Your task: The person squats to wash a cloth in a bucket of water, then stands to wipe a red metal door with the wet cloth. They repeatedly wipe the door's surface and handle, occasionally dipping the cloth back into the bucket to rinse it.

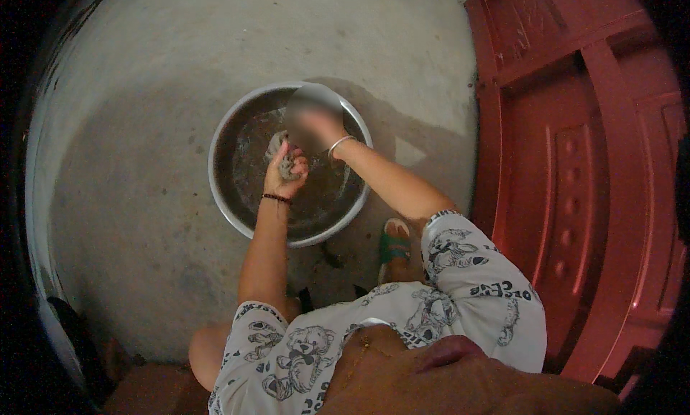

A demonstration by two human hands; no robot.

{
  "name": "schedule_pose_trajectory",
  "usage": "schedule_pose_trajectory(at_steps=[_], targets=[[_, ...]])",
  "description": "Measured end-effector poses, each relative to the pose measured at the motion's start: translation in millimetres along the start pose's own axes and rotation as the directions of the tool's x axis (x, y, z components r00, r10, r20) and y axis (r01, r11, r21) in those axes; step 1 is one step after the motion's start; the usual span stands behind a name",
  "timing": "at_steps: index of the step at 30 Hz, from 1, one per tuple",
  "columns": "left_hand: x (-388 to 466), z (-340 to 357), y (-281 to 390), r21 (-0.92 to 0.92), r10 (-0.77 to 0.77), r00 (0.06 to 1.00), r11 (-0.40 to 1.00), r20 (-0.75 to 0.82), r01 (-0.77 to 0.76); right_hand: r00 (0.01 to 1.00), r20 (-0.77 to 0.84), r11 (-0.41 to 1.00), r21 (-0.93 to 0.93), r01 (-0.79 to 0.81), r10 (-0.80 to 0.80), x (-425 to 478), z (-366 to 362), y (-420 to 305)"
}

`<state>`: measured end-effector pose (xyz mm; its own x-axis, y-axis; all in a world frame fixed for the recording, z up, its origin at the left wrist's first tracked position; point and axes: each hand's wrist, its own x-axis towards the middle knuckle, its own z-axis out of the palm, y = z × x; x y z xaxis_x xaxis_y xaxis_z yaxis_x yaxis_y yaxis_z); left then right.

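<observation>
A round metal basin stands on the floor in front of me, with murky brownish water inside. My left hand, with a dark beaded bracelet at the wrist, grips a wet, bunched-up grey cloth above the water. Part of the cloth bulges out past the thumb and between the fingers. My right hand, wearing a pale bangle, reaches over the basin's far right side. A blurred patch covers its fingers, so whether it holds anything is hidden.
Concrete floor surrounds the basin, with damp-looking darker areas. A red panelled door rises along the right. My foot in a green sandal is close to the basin's lower right. A reddish-brown surface lies at the lower left.
</observation>
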<state>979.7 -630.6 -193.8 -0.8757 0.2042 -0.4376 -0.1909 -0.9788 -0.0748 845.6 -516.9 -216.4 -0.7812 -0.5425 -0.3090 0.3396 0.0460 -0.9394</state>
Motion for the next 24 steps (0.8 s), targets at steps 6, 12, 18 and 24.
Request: schedule_pose_trajectory(at_steps=[6,12,18,24], targets=[[-0.7,18.6,-16.5,-0.309,-0.164,0.917,0.907,0.365,0.285,0.862,0.503,0.635,0.645,-0.425,0.066,-22.5,33.3,-25.8],[1.4,38.3,-13.4,-0.014,-0.37,0.905,0.924,0.212,0.381,0.891,0.454,0.796,0.542,-0.269,-0.008,-6.0,16.2,-44.6],[5.2,50.9,-29.7,0.612,-0.051,0.961,0.761,-0.27,0.212,0.864,0.447,0.963,0.016,-0.267,0.232,-0.7,10.2,-62.1],[15.1,48.7,-32.3,0.92,0.274,0.901,0.301,-0.335,0.25,0.903,0.322,0.957,-0.159,-0.244,0.284,3.1,28.2,-64.6]])
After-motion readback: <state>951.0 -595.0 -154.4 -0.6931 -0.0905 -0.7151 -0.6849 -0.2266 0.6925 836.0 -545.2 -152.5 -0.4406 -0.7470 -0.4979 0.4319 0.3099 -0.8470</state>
